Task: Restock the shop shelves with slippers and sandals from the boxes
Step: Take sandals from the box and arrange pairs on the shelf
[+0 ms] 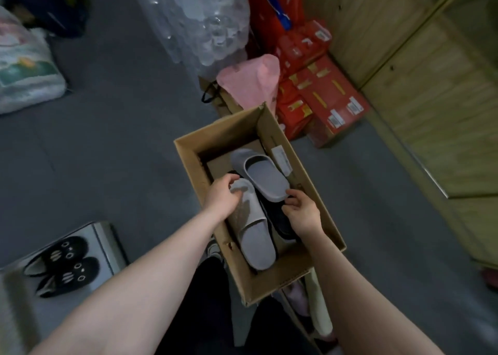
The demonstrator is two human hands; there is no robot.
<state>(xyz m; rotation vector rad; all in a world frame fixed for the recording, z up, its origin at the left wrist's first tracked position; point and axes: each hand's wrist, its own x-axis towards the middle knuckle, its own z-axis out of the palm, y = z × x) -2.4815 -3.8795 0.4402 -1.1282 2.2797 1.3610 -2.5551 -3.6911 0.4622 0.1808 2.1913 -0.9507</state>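
Pale grey slipper (253,236): lies in the near half of the box, toe pointing away from me, sole down, tilted against the left wall.
Left hand (221,195): reaches in over the left wall of the box, forearm bare, fingers curled over the toe strap of the pale grey slipper and gripping it.
Darker grey slipper (265,176): sits in the far half of the box, angled across it, its heel end just beside the pale one's toe.
Right hand (303,212): comes in from the near right corner, thumb on top of the darker grey slipper's heel rim, fingers curled beneath, pinching that edge.
Black footwear (280,220): lies under both grey slippers, partly hidden by my right hand; I cannot tell its type.
Cardboard box (269,287): open at the top, in front of my legs; a white label (281,158) is on the inside of its right wall.
Floor (121,139): grey, all round the box.
Black cat-face shoes (62,265): a pair side by side on a silvery metal surface (107,241) at my lower left, well apart from the box.
Pink plastic bag (253,82): just beyond the box's far corner.
Red cartons (328,96): stacked right of the pink bag, against a wooden cabinet (431,71).
Wrapped clear bottles (199,17): stand behind the pink bag.
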